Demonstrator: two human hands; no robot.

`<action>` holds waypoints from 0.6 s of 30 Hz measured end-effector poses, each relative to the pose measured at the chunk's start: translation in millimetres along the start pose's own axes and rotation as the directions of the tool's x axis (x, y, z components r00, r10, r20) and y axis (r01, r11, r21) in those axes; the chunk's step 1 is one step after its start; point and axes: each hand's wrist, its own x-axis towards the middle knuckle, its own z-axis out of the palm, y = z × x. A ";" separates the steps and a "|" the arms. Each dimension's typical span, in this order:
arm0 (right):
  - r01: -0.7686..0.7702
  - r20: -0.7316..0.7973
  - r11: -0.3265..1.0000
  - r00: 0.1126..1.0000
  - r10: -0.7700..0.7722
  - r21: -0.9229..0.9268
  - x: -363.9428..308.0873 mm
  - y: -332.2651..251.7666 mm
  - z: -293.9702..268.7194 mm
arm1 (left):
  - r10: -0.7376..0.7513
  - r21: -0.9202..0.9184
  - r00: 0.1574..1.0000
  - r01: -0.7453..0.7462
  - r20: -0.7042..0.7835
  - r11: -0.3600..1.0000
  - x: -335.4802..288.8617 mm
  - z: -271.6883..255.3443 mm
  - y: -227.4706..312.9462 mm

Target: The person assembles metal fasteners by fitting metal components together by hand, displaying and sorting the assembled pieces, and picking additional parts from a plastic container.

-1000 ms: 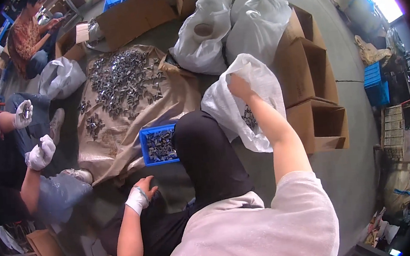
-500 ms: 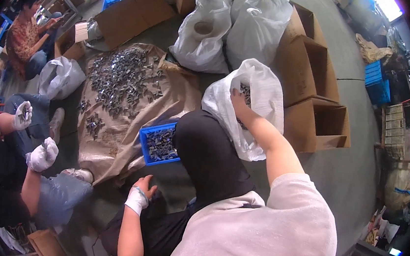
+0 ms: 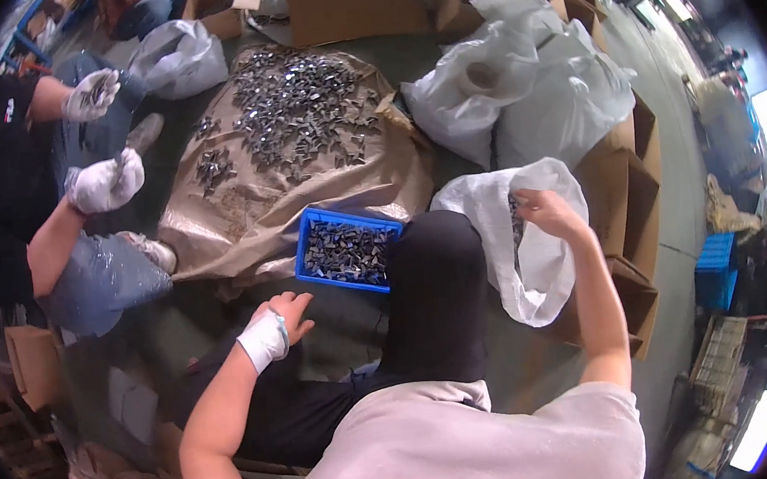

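My right hand [image 3: 549,211] is at the mouth of a white woven sack [image 3: 551,302], which stands beside my raised knee. Its fingers are loosely bent and apart, near small metal pieces [image 3: 517,227] inside the sack. I see nothing held in it, though the fingertips are partly hidden. My left hand [image 3: 286,321], with a white wrap around palm and wrist, hovers over my folded leg, fingers spread and holding nothing. Just beyond it sits a blue plastic bin [image 3: 305,270] full of small dark metal pieces [image 3: 348,250].
A brown sheet [image 3: 216,223] ahead carries a heap of metal clips [image 3: 297,109]. Full white sacks [image 3: 564,97] and open cardboard boxes [image 3: 614,189] stand at the right. At the left, a co-worker's gloved hands [image 3: 106,183] hold small pieces.
My view has shifted, so the scene sits lower and further right. My right hand has drawn back from deeper in the sack toward its rim. The left hand's fingers have spread more.
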 end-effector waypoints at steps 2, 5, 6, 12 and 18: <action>-0.025 -0.135 0.999 0.991 0.021 -0.034 -22.6 -17.5 -27.5 | -0.002 -0.005 1.000 0.002 0.014 1.000 -1.9 -12.7 -0.1; 0.108 -0.364 0.969 0.913 -0.185 -0.222 -41.1 -117.2 -59.8 | -0.016 0.039 0.999 0.015 0.037 0.999 -8.2 -21.9 -9.4; 0.206 -0.380 0.954 0.883 -0.277 -0.215 -36.7 -145.8 -59.2 | -0.025 0.025 0.999 0.025 0.035 0.999 -10.4 -22.2 -11.5; 0.565 0.226 0.812 0.780 -0.583 0.144 84.6 -230.7 30.1 | -0.029 0.032 0.996 0.027 0.079 0.999 -10.3 -31.2 -4.3; 0.261 0.208 0.960 0.949 -0.236 -0.099 265.7 -165.4 187.6 | -0.025 -0.002 0.998 0.025 0.060 1.000 -7.4 -38.8 -7.8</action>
